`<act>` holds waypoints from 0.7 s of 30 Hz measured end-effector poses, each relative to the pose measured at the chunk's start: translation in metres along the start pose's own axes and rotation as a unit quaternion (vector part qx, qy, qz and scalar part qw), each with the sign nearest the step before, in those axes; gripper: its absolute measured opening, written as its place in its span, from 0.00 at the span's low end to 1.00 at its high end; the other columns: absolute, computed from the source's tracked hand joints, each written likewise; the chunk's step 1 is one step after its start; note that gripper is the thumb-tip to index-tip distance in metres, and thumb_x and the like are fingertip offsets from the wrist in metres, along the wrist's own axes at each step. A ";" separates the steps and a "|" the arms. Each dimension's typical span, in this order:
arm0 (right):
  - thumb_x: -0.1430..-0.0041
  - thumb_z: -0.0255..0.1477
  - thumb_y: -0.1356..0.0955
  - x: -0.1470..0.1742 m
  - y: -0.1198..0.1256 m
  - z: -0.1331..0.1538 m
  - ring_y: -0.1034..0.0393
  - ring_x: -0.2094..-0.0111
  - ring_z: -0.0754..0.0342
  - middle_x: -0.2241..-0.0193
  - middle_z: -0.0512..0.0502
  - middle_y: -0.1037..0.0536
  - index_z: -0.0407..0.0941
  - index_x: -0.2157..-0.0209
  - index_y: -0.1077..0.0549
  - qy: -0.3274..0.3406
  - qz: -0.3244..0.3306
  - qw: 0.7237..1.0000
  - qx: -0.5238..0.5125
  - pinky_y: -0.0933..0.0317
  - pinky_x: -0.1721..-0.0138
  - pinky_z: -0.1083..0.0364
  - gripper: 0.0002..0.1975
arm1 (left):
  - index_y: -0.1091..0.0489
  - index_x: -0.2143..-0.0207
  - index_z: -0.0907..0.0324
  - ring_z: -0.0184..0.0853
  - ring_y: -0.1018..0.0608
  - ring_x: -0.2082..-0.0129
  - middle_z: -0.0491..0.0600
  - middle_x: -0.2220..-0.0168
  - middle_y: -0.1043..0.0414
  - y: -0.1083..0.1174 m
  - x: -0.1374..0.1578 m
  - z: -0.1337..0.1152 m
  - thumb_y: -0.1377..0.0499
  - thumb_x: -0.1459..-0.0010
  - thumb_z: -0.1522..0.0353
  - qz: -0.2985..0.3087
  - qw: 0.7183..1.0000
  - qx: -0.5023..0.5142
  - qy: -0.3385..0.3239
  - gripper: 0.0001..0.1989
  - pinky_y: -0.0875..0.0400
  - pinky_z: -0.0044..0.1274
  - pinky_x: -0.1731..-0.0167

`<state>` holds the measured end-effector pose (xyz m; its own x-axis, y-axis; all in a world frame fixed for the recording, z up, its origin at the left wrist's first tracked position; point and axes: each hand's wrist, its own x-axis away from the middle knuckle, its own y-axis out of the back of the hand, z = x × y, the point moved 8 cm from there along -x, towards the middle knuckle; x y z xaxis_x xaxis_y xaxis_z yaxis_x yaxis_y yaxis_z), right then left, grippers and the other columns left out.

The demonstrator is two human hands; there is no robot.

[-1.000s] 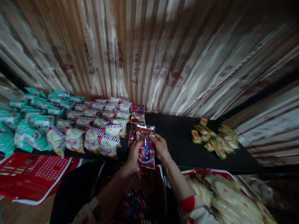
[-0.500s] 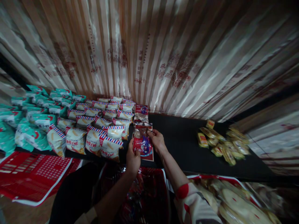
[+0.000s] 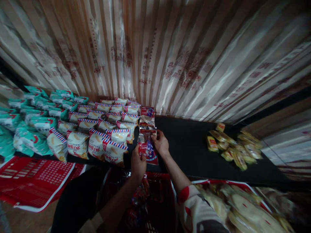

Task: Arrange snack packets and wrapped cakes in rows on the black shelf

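Observation:
A dark red snack packet [image 3: 147, 149] with a blue print lies at the front of the black shelf [image 3: 179, 145], between my two hands. My left hand [image 3: 139, 163] grips its lower left edge, thumb on top. On its upper right edge, my right hand [image 3: 160, 142] pinches it with bent fingers. Just behind it, a second red packet [image 3: 147, 116] lies in line, close to the curtain. Rows of white snack bags [image 3: 115, 151] with striped tops stand directly to the left of both packets.
Teal bags [image 3: 36, 137] fill the shelf's far left. Small yellow packages [image 3: 233, 149] lie in a heap at the right. Below the front edge are a red basket [image 3: 165, 178] holding red packets, another red basket [image 3: 48, 174], and wrapped pale goods [image 3: 245, 207]. A pleated curtain [image 3: 170, 58] hangs behind.
My right hand has shifted slightly up and left along the packet's edge. The packet and my left hand stay nearly in place; the view has moved a little.

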<state>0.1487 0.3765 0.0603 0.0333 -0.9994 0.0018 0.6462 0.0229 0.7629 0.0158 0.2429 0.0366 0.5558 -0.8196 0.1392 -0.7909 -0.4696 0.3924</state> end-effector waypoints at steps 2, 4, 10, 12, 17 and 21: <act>0.43 0.34 0.36 0.001 -0.002 0.001 0.27 0.62 0.49 0.61 0.46 0.22 0.48 0.43 0.39 0.021 -0.002 1.000 -0.001 0.37 0.64 0.54 0.25 | 0.35 0.47 0.64 0.37 0.30 0.46 0.57 0.47 0.32 0.000 0.000 -0.001 0.48 0.49 0.79 -0.001 1.000 -0.016 -0.004 0.25 0.40 0.27 0.44; 0.43 0.34 0.36 0.002 -0.002 0.002 0.29 0.60 0.48 0.58 0.43 0.24 0.48 0.44 0.38 0.055 -0.016 0.998 0.016 0.37 0.60 0.52 0.25 | 0.34 0.49 0.63 0.37 0.29 0.48 0.56 0.50 0.31 0.001 0.000 -0.002 0.48 0.49 0.80 0.004 0.999 -0.032 0.005 0.24 0.39 0.27 0.45; 0.44 0.33 0.36 0.009 0.005 0.004 0.38 0.50 0.44 0.50 0.38 0.31 0.45 0.48 0.30 0.153 -0.080 0.984 0.051 0.39 0.50 0.47 0.21 | 0.32 0.52 0.63 0.34 0.28 0.52 0.55 0.54 0.33 0.004 0.005 -0.011 0.46 0.49 0.79 0.019 0.997 -0.075 0.008 0.21 0.38 0.25 0.46; 0.43 0.32 0.37 0.011 0.006 0.007 0.38 0.50 0.45 0.49 0.40 0.31 0.45 0.51 0.28 0.189 -0.084 0.978 0.038 0.40 0.50 0.47 0.18 | 0.32 0.52 0.62 0.34 0.28 0.53 0.54 0.54 0.35 0.006 0.009 -0.013 0.46 0.49 0.78 0.015 0.996 -0.087 0.001 0.20 0.37 0.24 0.48; 0.40 0.33 0.39 0.019 0.007 0.014 0.40 0.48 0.46 0.49 0.43 0.30 0.46 0.55 0.25 0.255 -0.085 0.963 0.010 0.41 0.48 0.46 0.16 | 0.31 0.52 0.63 0.36 0.27 0.54 0.56 0.53 0.36 0.007 0.015 -0.010 0.46 0.48 0.78 0.018 0.995 -0.099 -0.012 0.19 0.36 0.25 0.48; 0.40 0.33 0.38 0.025 0.001 0.013 0.43 0.46 0.44 0.49 0.43 0.28 0.47 0.57 0.24 0.267 -0.051 0.962 0.027 0.42 0.47 0.44 0.15 | 0.30 0.53 0.63 0.36 0.29 0.52 0.55 0.54 0.36 0.006 0.016 -0.003 0.47 0.49 0.79 0.010 0.996 -0.089 -0.014 0.20 0.38 0.26 0.46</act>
<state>0.1403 0.3511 0.0689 0.3690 -0.8407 -0.3964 0.6269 -0.0898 0.7739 0.0208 0.2281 0.0441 0.5309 -0.8383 0.1242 -0.7421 -0.3891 0.5458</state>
